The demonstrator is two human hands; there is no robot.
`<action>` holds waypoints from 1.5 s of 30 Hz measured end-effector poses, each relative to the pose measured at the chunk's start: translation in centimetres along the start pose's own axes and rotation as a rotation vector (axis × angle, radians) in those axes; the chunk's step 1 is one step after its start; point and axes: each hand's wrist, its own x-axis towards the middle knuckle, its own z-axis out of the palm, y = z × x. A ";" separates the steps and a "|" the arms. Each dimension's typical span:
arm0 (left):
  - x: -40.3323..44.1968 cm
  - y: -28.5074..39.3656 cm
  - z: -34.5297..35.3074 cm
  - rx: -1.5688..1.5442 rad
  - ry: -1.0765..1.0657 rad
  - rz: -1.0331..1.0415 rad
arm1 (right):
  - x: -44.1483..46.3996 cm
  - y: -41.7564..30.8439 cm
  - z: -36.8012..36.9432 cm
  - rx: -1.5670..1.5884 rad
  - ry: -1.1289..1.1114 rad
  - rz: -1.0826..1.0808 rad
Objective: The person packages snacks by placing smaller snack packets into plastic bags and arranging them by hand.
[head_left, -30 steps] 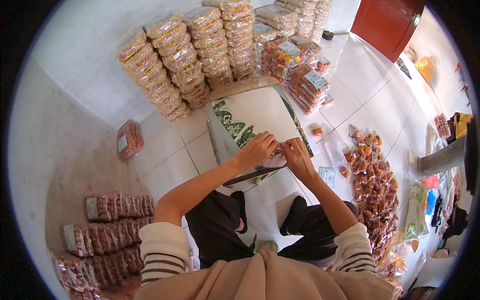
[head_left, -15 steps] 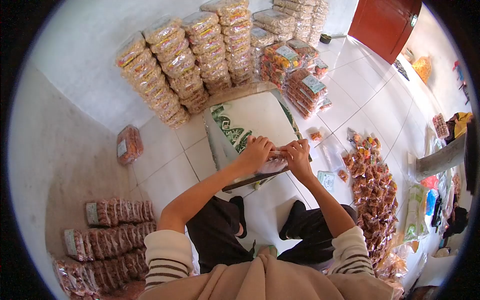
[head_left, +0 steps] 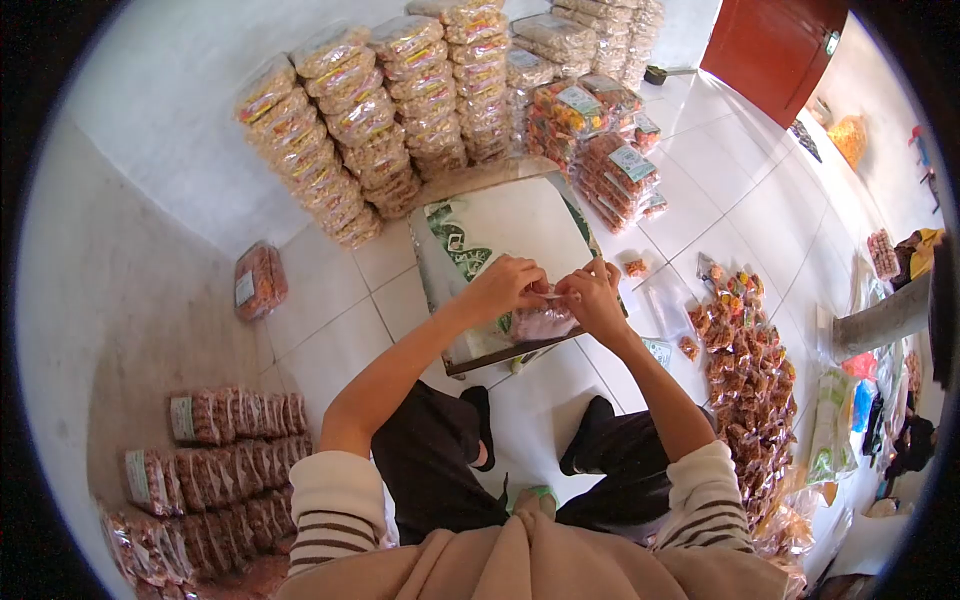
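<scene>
One clear plastic bag (head_left: 541,323), at the near edge of a low table (head_left: 520,225), its mouth pinched between the fingers of left hand (head_left: 508,284) and right hand (head_left: 592,298); risk: contents spilling, should either pinch slip.

A small snack-packing workroom or storeroom, it seems: tall stacks of clear plastic bags of pale snacks (head_left: 355,110) line a white wall (head_left: 170,130), and a long heap of small reddish-brown packets (head_left: 745,390) covers white floor tiles (head_left: 325,325).
</scene>
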 end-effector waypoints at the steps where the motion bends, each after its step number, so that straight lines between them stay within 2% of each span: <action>1: 0.3 -0.2 -0.3 -0.001 -0.003 0.002 | 0.0 0.1 0.2 -0.026 0.022 -0.008; 4: 1.5 -1.5 -1.2 0.145 0.010 -0.007 | 1.9 0.4 0.5 -0.049 0.104 -0.010; 6: 2.3 -2.6 -2.0 0.330 0.071 0.100 | 3.5 0.7 0.5 -0.073 0.117 -0.029; 9: 2.7 -3.1 -3.3 0.411 0.139 0.155 | 5.0 0.5 0.3 -0.149 0.291 -0.165; 13: 0.2 -1.7 -1.5 0.527 0.211 0.203 | 2.6 -0.6 1.3 -0.216 0.330 -0.218; 15: -2.9 0.3 2.6 0.406 0.512 -0.142 | -0.3 -1.0 2.8 -0.167 0.331 -0.209; 17: -5.4 0.5 9.9 -0.033 1.117 -0.564 | -2.4 -1.0 4.0 -0.123 0.335 -0.210; 18: -6.4 1.4 10.7 -0.033 1.114 -0.565 | -3.5 -0.9 4.5 -0.123 0.296 -0.226; 19: -7.4 2.4 11.4 -0.549 0.858 -0.902 | -4.5 -0.6 5.0 -0.122 0.253 -0.238; 21: -8.4 3.0 12.5 -1.061 0.521 -1.216 | -5.9 0.0 6.2 -0.149 0.217 -0.252; 23: -8.1 2.0 12.6 -1.600 0.604 -1.278 | -6.7 0.5 7.3 -0.180 0.179 -0.277; 24: -8.1 1.2 12.8 -1.598 0.603 -1.288 | -6.8 0.6 7.6 -0.174 0.175 -0.272; 26: -8.5 0.0 13.3 -1.659 0.428 -1.262 | -7.1 0.8 8.2 -0.146 0.137 -0.281; 32: -8.0 -3.6 15.7 -1.691 0.478 -1.320 | -6.5 2.2 10.7 -0.133 0.111 -0.260; 34: -7.5 -4.3 16.3 -1.662 0.446 -1.342 | -7.0 2.6 11.7 -0.171 0.030 -0.207; 36: -6.8 -4.2 16.0 -1.557 0.629 -1.307 | -7.7 1.8 13.1 -0.130 0.282 0.018; 37: -6.7 -4.0 15.9 -1.468 0.639 -1.333 | -9.0 0.9 13.9 -0.014 0.351 0.270; 38: -6.7 -3.8 15.8 -1.473 0.629 -1.346 | -10.3 -0.2 15.4 -0.027 0.559 0.488; 40: -6.9 -3.9 16.2 -1.461 0.649 -1.339 | -14.0 -0.2 19.7 0.293 0.458 0.900; 44: -7.6 -3.4 15.7 -1.439 0.631 -1.371 | -16.2 0.3 26.3 0.310 0.295 1.008; 45: -7.6 -3.1 15.6 -1.435 0.630 -1.384 | -15.7 0.3 27.1 0.204 0.258 1.001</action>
